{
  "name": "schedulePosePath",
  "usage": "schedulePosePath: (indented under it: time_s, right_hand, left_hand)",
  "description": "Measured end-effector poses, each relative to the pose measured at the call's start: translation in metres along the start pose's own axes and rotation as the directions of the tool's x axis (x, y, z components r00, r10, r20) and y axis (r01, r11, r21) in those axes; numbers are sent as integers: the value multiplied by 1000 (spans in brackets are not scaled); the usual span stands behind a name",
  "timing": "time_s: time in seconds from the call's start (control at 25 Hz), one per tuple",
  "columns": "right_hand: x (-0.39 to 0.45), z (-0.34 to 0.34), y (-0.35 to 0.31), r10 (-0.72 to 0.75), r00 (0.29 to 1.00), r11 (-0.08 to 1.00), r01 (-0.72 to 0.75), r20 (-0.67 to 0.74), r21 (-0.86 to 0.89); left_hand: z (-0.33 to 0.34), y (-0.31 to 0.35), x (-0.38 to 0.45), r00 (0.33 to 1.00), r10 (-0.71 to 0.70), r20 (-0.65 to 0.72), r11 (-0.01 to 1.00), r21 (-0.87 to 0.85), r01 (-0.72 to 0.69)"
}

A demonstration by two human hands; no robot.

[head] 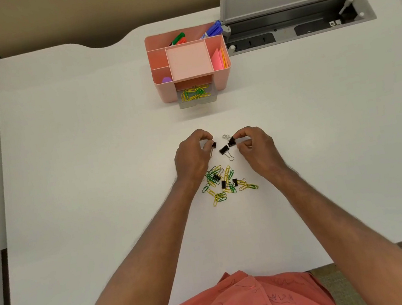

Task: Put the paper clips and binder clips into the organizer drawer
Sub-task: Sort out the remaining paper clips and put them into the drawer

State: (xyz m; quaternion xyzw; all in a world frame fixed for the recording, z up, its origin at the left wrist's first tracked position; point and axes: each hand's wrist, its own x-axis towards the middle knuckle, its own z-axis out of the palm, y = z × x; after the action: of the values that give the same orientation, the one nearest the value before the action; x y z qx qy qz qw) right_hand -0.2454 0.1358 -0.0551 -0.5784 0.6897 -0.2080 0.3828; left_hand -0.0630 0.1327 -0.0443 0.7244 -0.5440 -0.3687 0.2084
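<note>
Head view: you're mid-pickup. Your left hand [193, 153] pinches one binder clip [213, 145], your right hand [254, 145] pinches another [231, 143]; a third [224, 150] lies between them. More clips [226, 184] sit in a pile toward you. Next, I judge, carry both to the open drawer [197, 98], already holding paper clips. The desk [90, 156] between is bare; mind the drawer's narrow front edge.

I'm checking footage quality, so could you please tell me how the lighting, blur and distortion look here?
Head view: even, soft light, faint shadows, no glare on the desk; wide-angle bending at the edges; forearm outlines smear slightly; paper clips and organizer stay fairly sharp.
</note>
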Motion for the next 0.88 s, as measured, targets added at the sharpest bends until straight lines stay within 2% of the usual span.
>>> schedulePosePath:
  time_s: [0.12,0.2,0.32,0.44,0.56,0.68,0.88]
  right_hand:
    - [-20,-3,2,-27,999,1000,27,24,-11]
    - [-37,-3,7,-66,992,993,76,111,-95]
    - [-63,0,19,-140,963,964,186,230,-192]
    - [-74,5,28,-199,938,917,281,284,-283]
    - [-74,8,30,-230,937,887,314,265,-339]
    - [-73,8,30,-242,939,893,314,243,-323]
    - [-73,3,28,-149,974,964,182,170,-196]
  left_hand:
    - [-4,-4,-11,998,56,-5,998,-37,-56]
    - [-5,-14,-24,994,102,30,995,-9,-102]
    - [-1,-36,-47,973,168,161,973,131,-189]
    - [5,-45,-64,948,166,271,933,268,-240]
    - [10,-42,-68,956,173,237,902,350,-250]
    - [13,-38,-67,958,185,220,883,390,-260]
    - [9,-37,-71,964,191,186,899,361,-247]
